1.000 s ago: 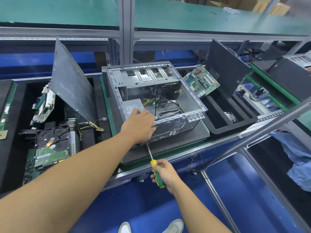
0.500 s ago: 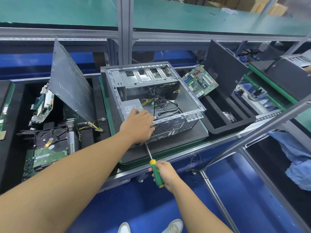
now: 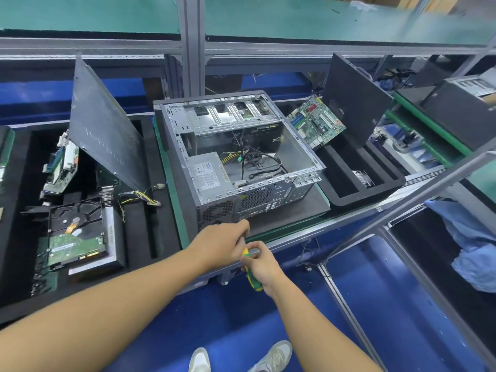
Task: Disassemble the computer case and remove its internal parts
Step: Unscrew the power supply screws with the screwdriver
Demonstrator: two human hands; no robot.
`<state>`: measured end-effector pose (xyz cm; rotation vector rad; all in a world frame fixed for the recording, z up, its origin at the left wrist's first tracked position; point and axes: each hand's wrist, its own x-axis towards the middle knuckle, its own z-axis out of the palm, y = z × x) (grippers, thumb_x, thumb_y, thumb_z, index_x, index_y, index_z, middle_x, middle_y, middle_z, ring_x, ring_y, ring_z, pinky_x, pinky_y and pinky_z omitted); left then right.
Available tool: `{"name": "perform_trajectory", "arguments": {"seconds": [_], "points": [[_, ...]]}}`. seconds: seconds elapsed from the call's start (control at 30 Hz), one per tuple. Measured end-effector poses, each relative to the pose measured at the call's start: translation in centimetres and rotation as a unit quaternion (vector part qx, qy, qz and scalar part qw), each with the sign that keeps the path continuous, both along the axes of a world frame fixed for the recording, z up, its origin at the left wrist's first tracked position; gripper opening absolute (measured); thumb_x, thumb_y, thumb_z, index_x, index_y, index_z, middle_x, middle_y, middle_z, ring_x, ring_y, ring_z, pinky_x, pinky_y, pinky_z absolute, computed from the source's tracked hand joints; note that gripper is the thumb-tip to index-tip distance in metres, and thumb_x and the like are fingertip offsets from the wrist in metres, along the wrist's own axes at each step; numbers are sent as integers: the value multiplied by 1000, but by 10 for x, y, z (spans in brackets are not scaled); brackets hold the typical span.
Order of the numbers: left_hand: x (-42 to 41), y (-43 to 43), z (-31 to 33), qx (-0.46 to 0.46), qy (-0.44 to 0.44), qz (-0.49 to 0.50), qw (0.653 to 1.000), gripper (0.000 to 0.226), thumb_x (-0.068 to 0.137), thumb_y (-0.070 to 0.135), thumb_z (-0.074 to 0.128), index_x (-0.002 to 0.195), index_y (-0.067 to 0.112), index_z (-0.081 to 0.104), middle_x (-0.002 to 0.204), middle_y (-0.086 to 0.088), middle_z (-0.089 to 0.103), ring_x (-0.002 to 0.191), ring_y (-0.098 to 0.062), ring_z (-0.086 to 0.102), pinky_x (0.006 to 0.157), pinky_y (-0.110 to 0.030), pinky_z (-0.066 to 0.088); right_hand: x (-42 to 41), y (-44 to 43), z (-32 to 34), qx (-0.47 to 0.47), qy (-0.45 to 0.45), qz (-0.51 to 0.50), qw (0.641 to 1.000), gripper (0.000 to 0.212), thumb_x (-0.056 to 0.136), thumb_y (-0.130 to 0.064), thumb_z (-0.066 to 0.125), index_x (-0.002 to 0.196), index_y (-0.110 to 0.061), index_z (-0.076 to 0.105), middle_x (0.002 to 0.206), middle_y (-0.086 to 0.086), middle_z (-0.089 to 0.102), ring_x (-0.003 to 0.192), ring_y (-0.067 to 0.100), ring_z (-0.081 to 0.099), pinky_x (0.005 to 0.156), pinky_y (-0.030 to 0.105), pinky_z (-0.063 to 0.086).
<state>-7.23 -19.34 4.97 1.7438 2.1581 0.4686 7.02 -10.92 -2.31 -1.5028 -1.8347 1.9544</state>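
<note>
A crumpled blue cloth (image 3: 475, 251) lies at right.

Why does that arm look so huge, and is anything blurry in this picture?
Head view: the wide-angle lens stretches the left forearm near the corner; the computer case mid-frame is sharp; the left hand, right hand and screwdriver are slightly smeared; lighting is even.

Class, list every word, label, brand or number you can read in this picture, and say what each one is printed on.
Nothing here reads clearly enough to quote.
Label on the power supply: printed lines, too blurred to read.
Sticker on the hard drive: too small.
Leaning side panel: faint lettering, illegible.
Motherboard: markings too small.
</note>
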Motion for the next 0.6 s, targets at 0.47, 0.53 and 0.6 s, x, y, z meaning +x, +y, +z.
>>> {"name": "perform_trajectory", "arguments": {"seconds": [0.47,0.53,0.6], "points": [[3,44,-52,33,-640,531,554,18,95,5,66,108,-6,62,116,-22,66,104,-27,65,88,-32,54,4,5,9,-20,-7,25,999,20,97,-13,63,110,-26,55,103,12,67,62,7,64,61,24,55],[3,49,-52,32,-665,523,532,25,98,9,61,119,-4,59,125,-22,63,115,-31,63,92,-34,53,6,7,10,-17,-8,32,999,20,97,-13,63,111,-25,55,104,12,67,63,8,63,61,25,55],[1,52,-55,35,-658,532,531,29,95,9,66,121,-3,57,113,-19,67,98,-29,69,80,-36,57,7,8,10,-10,-11,42,999,21,96,-13,63,111,-25,55,96,8,67,62,7,62,59,25,54]]}}
